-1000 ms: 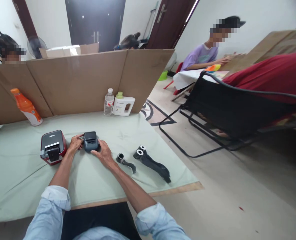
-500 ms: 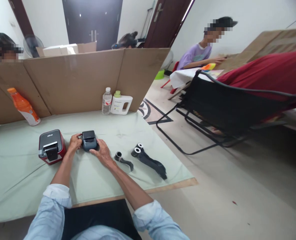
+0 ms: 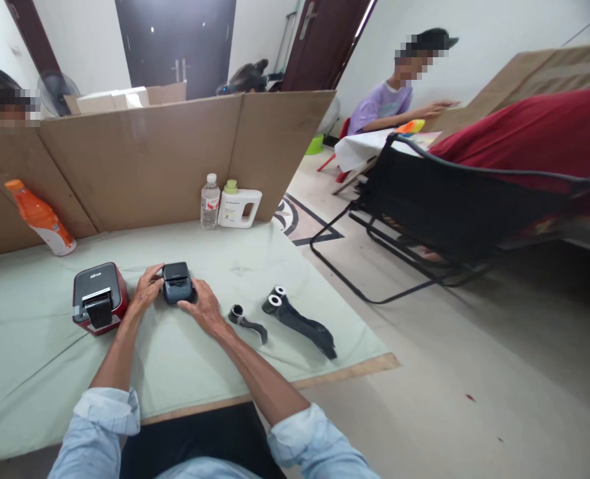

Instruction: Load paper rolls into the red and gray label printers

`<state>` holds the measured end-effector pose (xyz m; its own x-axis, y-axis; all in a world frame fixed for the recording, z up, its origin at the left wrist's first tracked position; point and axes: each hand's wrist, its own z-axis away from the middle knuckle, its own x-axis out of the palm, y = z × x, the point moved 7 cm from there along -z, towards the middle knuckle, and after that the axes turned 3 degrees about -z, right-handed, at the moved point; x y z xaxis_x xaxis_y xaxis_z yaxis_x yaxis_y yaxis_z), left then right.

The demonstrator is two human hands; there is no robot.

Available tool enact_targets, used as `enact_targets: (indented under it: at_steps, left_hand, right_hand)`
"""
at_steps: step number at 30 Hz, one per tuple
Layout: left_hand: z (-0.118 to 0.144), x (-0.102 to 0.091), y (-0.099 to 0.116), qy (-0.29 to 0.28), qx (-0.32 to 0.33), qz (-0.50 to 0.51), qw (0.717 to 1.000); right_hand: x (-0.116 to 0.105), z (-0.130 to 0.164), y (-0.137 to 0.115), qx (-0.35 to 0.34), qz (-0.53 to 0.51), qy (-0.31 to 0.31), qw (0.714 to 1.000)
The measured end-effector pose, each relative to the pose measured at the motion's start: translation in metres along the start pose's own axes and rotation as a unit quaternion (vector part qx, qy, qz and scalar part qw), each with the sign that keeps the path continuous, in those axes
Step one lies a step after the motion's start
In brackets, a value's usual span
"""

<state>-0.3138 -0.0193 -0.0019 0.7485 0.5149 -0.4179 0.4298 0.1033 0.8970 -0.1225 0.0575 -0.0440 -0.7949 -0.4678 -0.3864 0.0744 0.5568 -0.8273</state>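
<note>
Gadget (image 3: 177, 286), a little dark grey box, is on the tabletop (image 3: 175, 366) right between my two grips, and both are touching it. Right grip (image 3: 206, 306) has hold of the near right corner, thumb along the front edge and fingers half curled down the side, so it's only as open as the thing needs. Left grip (image 3: 147, 291) looks looser: fingers part bent, index and thumb spread a bit where they meet the left side. From my end I honestly can't tell if that one's pinching or just resting there.

Near the left forearm I've got the red machine (image 3: 100, 293) with its black top. Over to the right there's a small roll (image 3: 249, 322) with a dark tail, then the double roll (image 3: 302, 322) beside it, two white cores and a longer tail.

At the back by the cardboard (image 3: 149, 159): orange bottle (image 3: 42, 219) on the left, then a clear bottle (image 3: 209, 203) just beside the white jug (image 3: 232, 207). Off the table to my right is a black chair (image 3: 439, 193), plus someone in a purple top (image 3: 384, 106) beyond it.
</note>
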Motion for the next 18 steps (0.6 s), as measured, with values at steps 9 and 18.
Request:
enact_targets:
  at_steps: [9, 18]
  left_hand:
    - [-0.041, -0.007, -0.005, 0.101, -0.059, -0.053, 0.992]
    - [-0.039, 0.0, 0.003, 0.041, -0.018, -0.08, 0.996]
  right_hand:
    - [0.0, -0.003, -0.001, -0.016, 0.003, 0.0, 1.0]
    - [0.001, -0.003, 0.0, -0.016, 0.007, 0.012, 1.0]
